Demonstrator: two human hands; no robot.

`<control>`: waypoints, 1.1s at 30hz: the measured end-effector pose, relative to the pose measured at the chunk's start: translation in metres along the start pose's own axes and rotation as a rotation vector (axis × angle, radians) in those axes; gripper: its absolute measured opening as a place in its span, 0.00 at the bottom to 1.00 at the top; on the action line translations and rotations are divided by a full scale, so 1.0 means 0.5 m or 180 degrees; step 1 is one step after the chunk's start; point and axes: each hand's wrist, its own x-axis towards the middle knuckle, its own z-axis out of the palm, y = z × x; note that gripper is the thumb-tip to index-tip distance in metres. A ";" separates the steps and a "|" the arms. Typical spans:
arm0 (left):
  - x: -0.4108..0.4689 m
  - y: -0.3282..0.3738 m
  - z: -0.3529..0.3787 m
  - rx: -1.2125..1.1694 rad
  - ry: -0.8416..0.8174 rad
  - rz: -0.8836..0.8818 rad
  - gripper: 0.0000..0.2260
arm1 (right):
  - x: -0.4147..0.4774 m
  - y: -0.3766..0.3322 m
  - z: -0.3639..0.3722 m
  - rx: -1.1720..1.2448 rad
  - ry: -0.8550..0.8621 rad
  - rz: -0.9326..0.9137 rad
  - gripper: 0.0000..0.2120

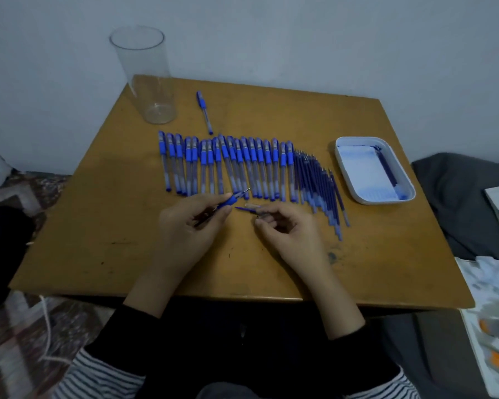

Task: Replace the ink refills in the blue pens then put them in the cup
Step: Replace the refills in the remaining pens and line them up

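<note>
The left hand (190,223) is over the middle of the tabletop (121,243), fingers curled around a pen section (230,200). The section's blue grip sleeve and metal tip point up and to the right. The right hand (284,230) is just beside it, fingers curled, pinching a slim blue piece (243,209) that projects leftward from the fingertips. Blur prevents telling whether this piece is a refill or a barrel part. The two held items are near each other but apart.

Beyond the hands a row of blue pens (225,168) lies side by side on the tabletop, caps at the far end. A fan of loose refills (319,188) lies directly against the right end of the row. A single blue pen (204,112) lies apart, beyond the row.

The cup (147,79), clear and upright, stands at the far left corner with no pens in it. A white tray (357,139) sits to the right of the refills and contains dark blue refill-like sticks along its right side.
</note>
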 end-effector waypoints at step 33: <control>-0.008 -0.007 -0.004 -0.0034 -0.0217 0.0269 0.11 | 0.046 -0.047 -0.004 0.0024 -0.0418 -0.0366 0.05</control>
